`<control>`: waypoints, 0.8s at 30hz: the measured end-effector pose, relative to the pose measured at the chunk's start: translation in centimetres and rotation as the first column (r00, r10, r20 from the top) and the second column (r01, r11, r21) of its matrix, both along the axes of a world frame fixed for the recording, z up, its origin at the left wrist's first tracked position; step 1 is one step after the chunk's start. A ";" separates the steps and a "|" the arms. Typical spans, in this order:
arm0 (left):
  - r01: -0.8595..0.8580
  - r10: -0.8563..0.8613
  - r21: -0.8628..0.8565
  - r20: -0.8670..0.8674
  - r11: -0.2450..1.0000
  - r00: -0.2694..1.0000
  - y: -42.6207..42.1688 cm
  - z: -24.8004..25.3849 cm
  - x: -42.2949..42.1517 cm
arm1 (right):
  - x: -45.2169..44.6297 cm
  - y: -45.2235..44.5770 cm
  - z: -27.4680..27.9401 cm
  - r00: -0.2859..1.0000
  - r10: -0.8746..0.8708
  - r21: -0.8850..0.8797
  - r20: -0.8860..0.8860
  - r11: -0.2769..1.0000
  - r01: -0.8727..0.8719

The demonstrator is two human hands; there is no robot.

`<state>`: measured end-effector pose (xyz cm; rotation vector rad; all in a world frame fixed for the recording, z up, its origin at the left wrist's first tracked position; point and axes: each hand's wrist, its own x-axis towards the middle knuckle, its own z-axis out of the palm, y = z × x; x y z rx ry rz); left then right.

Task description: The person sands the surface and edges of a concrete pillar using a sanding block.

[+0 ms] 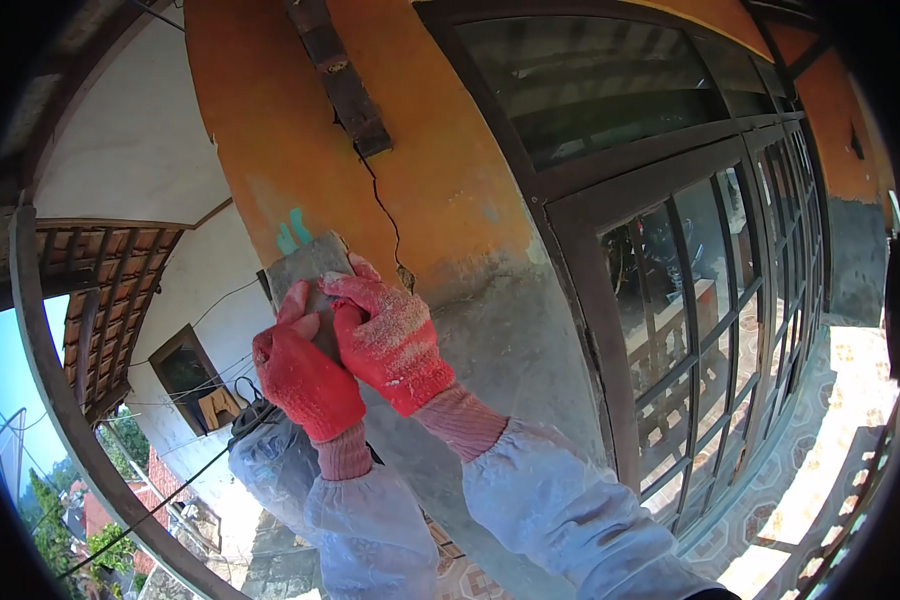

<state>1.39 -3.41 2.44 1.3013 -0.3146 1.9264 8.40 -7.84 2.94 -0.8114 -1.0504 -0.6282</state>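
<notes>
Both my hands wear red rubber-coated gloves with pink knit cuffs. Between them is a flat grey-brown sheet (pixel 308 262) that looks like sandpaper, held up before the wall corner. My left hand (pixel 310 375) grips its lower left part, thumb and fingers pressed on it. My right hand (pixel 390 340), dusted with pale powder on the back, pinches the right edge. Behind them stands an orange-painted wall (pixel 450 190), grey and worn lower down, with a dark crack (pixel 378 195) running down to a chipped spot. I cannot tell if the sheet touches the wall.
A dark wooden beam end (pixel 355 110) juts down above the crack. Framed glass doors (pixel 690 280) stand at right over patterned floor tiles (pixel 740 510). A plastic-wrapped bundle (pixel 280 465) is below my left hand. Thin wires and a curved grey post (pixel 60 400) are at left.
</notes>
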 end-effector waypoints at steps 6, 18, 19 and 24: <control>0.284 -0.294 -0.199 -0.021 0.938 0.956 0.4 -5.1 -0.8 | 0.7 0.8 -6.7 0.995 -0.078 0.059 0.060 0.996 0.074; 0.323 -0.322 -0.224 0.043 0.919 0.946 1.4 -5.6 0.2 | 1.6 0.9 -6.4 0.970 -0.181 0.018 0.163 0.983 0.180; -0.009 0.007 -0.067 -0.032 0.998 0.999 1.0 -4.0 0.5 | 1.8 1.5 -4.4 0.968 -0.182 0.108 0.171 0.980 0.165; -0.043 0.037 0.062 0.101 0.997 0.994 2.2 0.1 0.7 | 1.3 2.3 -0.3 0.983 -0.086 0.138 0.165 0.988 0.064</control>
